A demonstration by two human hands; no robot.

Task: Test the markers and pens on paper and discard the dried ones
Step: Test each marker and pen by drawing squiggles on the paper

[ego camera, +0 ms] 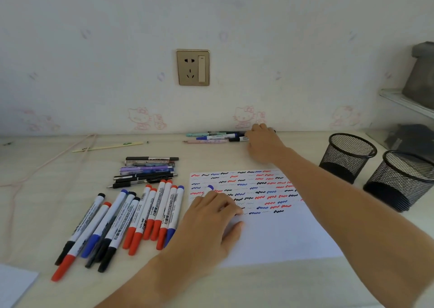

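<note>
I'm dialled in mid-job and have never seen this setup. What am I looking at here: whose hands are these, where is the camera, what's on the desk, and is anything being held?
There is no machine here. One wide-angle camera worn on a person's head looks forward and down at their two bare hands.

The left hand rests on the paper, which is covered in red, blue and black squiggles, and holds something blue-tipped, probably a marker or its cap.

The right hand reaches to a small row of pens by the wall; whether it grips one is unclear.

On the desk lie a fan of whiteboard markers, a pile of darker pens behind them, and two black mesh cups at the right.
</note>
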